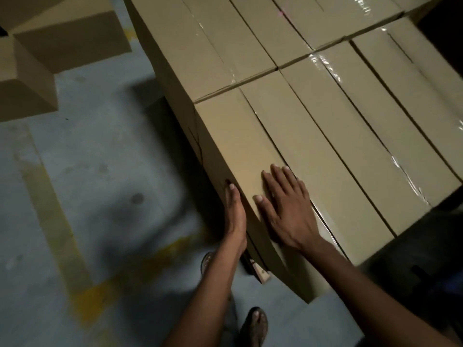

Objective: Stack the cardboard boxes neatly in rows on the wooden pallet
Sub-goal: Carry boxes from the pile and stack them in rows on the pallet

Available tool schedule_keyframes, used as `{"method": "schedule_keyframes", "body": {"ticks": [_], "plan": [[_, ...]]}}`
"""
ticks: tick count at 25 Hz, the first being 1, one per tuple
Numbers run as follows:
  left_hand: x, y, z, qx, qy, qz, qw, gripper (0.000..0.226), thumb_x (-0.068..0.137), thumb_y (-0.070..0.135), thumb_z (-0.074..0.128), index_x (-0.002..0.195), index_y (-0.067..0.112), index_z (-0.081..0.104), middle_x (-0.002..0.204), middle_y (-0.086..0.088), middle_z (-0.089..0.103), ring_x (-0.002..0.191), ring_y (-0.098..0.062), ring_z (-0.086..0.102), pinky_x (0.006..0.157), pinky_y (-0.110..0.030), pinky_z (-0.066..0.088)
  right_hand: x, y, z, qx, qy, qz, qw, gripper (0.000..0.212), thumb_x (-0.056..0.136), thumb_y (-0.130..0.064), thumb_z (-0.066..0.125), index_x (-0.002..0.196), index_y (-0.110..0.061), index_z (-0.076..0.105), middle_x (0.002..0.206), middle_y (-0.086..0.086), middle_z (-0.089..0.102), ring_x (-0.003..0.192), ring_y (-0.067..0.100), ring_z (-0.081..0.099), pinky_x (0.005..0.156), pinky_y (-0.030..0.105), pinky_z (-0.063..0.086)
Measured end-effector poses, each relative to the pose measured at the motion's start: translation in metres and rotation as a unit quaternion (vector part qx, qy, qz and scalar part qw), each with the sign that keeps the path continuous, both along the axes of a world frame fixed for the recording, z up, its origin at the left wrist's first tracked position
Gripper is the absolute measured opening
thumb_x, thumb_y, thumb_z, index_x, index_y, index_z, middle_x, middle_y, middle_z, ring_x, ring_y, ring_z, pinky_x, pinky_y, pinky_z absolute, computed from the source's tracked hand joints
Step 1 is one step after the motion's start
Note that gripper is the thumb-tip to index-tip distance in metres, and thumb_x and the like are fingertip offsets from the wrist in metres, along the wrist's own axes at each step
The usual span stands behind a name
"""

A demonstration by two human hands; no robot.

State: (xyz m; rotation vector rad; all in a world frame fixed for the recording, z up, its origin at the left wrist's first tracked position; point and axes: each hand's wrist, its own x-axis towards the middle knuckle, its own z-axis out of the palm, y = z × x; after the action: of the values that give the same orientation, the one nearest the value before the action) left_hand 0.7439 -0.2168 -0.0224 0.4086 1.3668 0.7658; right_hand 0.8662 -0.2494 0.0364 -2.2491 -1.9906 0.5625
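We're squaring up the corner box (233, 146), which is sitting on the top layer at the near left edge of the stack (350, 108), tight against its neighbours. Our right hand (283, 209) is lying flat on its lid, fingers straight and slightly apart. Our left hand (234, 216) is pressing flat on its side face, fingers straight and together, gripping nothing. Tape (323, 63) is shining on the lids. A pallet (263, 275) corner is poking out below. Loose boxes (62, 46) are sitting well apart on the grey floor (100, 171). Our feet (254, 324) are standing just beside the stack.
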Motion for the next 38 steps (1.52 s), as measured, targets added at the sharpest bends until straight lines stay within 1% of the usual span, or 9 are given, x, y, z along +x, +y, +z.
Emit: {"method": "schedule_keyframes", "body": {"ticks": [7, 16, 19, 21, 24, 27, 29, 33, 38], "plan": [[-0.006, -0.086, 0.03, 0.02, 0.027, -0.026, 0.999, 0.049, 0.108, 0.015, 0.047, 0.155, 0.026, 0.038, 0.155, 0.002, 0.043, 0.13, -0.013, 0.047, 0.099, -0.042, 0.046, 0.019, -0.148, 0.024, 0.114, 0.013, -0.165, 0.98, 0.04, 0.093, -0.03, 0.044, 0.127, -0.024, 0.065, 0.134, -0.002, 0.063, 0.121, 0.024, 0.052, 0.097, 0.044, 0.044], [-0.009, -0.165, 0.042, 0.039, 0.004, -0.186, 0.982, 0.068, 0.105, -0.005, 0.043, 0.161, 0.028, 0.024, 0.167, 0.005, 0.026, 0.141, -0.019, 0.045, 0.109, -0.048, 0.042, 0.022, -0.202, 0.019, 0.033, -0.026, -0.029, 0.999, 0.056, 0.096, -0.031, 0.04, 0.149, -0.017, 0.052, 0.159, 0.004, 0.044, 0.142, 0.029, 0.039, 0.116, 0.042, 0.036], [-0.013, -0.169, 0.028, 0.04, 0.005, -0.191, 0.981, 0.065, 0.105, -0.003, 0.045, 0.16, 0.026, 0.029, 0.166, 0.003, 0.03, 0.141, -0.02, 0.045, 0.107, -0.046, 0.045, 0.003, -0.219, 0.015, 0.119, 0.042, -0.149, 0.981, 0.036, 0.097, -0.023, 0.051, 0.128, -0.021, 0.068, 0.141, -0.002, 0.061, 0.13, 0.022, 0.049, 0.105, 0.038, 0.043], [-0.016, -0.174, 0.008, 0.018, 0.007, -0.167, 0.986, 0.058, 0.105, -0.001, 0.042, 0.158, 0.02, 0.033, 0.162, -0.001, 0.038, 0.138, -0.025, 0.05, 0.101, -0.042, 0.047, -0.023, -0.244, -0.001, 0.192, 0.11, -0.307, 0.926, 0.022, 0.093, -0.017, 0.054, 0.108, -0.024, 0.069, 0.116, -0.005, 0.067, 0.111, 0.018, 0.058, 0.089, 0.035, 0.048], [-0.022, -0.19, -0.023, -0.058, -0.006, -0.149, 0.987, 0.048, 0.109, 0.006, 0.039, 0.156, 0.018, 0.037, 0.146, 0.003, 0.05, 0.134, -0.028, 0.054, 0.099, -0.041, 0.047, -0.057, -0.264, -0.032, 0.209, 0.171, -0.401, 0.876, 0.024, 0.09, -0.01, 0.058, 0.108, -0.023, 0.065, 0.107, -0.008, 0.061, 0.099, 0.013, 0.059, 0.083, 0.045, 0.053], [-0.021, -0.198, -0.064, -0.143, -0.034, -0.141, 0.979, 0.04, 0.111, 0.03, 0.042, 0.149, 0.02, 0.046, 0.135, 0.005, 0.052, 0.119, -0.028, 0.064, 0.075, -0.035, 0.057, -0.059, -0.26, -0.04, 0.272, 0.111, -0.36, 0.885, 0.047, 0.08, -0.011, 0.067, 0.126, -0.017, 0.058, 0.124, -0.001, 0.051, 0.118, 0.012, 0.047, 0.098, 0.044, 0.048], [-0.012, -0.191, -0.091, -0.175, -0.049, -0.165, 0.969, 0.058, 0.104, 0.06, 0.04, 0.14, 0.018, 0.056, 0.128, -0.009, 0.068, 0.095, -0.028, 0.072, 0.065, -0.036, 0.059, -0.045, -0.25, -0.037, 0.291, 0.019, -0.269, 0.918, 0.067, 0.077, -0.021, 0.071, 0.14, -0.013, 0.052, 0.144, 0.009, 0.043, 0.135, 0.021, 0.037, 0.111, 0.043, 0.038], [0.023, -0.176, -0.13, -0.176, -0.079, -0.216, 0.957, 0.09, 0.086, 0.086, 0.032, 0.136, 0.019, 0.062, 0.131, -0.018, 0.067, 0.118, -0.036, 0.064, 0.106, -0.058, 0.048, -0.015, -0.25, -0.048, 0.197, -0.088, -0.164, 0.963, 0.067, 0.089, -0.038, 0.066, 0.151, -0.019, 0.046, 0.157, 0.007, 0.04, 0.149, 0.029, 0.03, 0.121, 0.046, 0.024], [0.034, -0.178, -0.132, -0.206, -0.087, -0.194, 0.955, 0.085, 0.088, 0.078, 0.033, 0.133, 0.013, 0.063, 0.12, -0.022, 0.071, 0.109, -0.04, 0.067, 0.099, -0.061, 0.051, -0.012, -0.262, -0.047, 0.183, -0.1, -0.156, 0.965, 0.066, 0.09, -0.035, 0.067, 0.15, -0.019, 0.046, 0.153, 0.008, 0.043, 0.135, 0.029, 0.041, 0.108, 0.045, 0.033]]}}
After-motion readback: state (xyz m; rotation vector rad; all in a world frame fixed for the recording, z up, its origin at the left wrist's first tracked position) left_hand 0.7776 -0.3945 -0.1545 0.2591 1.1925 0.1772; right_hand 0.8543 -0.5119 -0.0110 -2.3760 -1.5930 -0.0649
